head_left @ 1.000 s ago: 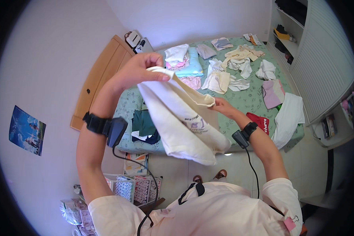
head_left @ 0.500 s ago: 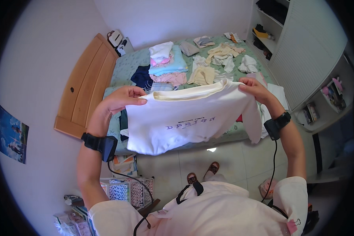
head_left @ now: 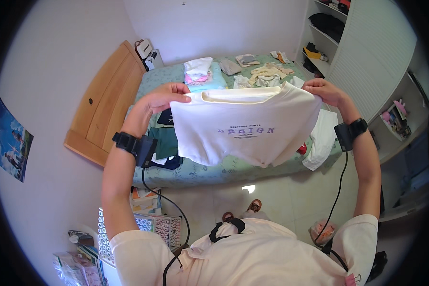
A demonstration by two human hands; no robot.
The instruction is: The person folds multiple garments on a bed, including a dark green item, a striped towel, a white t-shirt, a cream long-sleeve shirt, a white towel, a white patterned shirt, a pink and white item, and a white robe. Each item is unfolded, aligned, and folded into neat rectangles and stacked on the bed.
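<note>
Between my two hands hangs a white T-shirt with purple lettering on its chest, stretched out by the shoulders above the bed's near side. My left hand pinches the left shoulder, thumb in front. At the other shoulder, my right hand is closed on the fabric with the arm held out. The neckline faces up and the lower part droops in loose folds. Behind the shirt, part of the bed and some of the clothes on it are hidden.
Folded clothes are stacked at the bed's far left, and loose cream garments lie farther right. Dark clothes and a white garment flank the shirt. A wooden headboard stands left, a shelved wardrobe right. Marker racks sit lower left.
Both hands have risen and shifted right with the T-shirt. Its front is now spread flatter toward me, and the sleeve that hung on the right no longer dangles separately.
</note>
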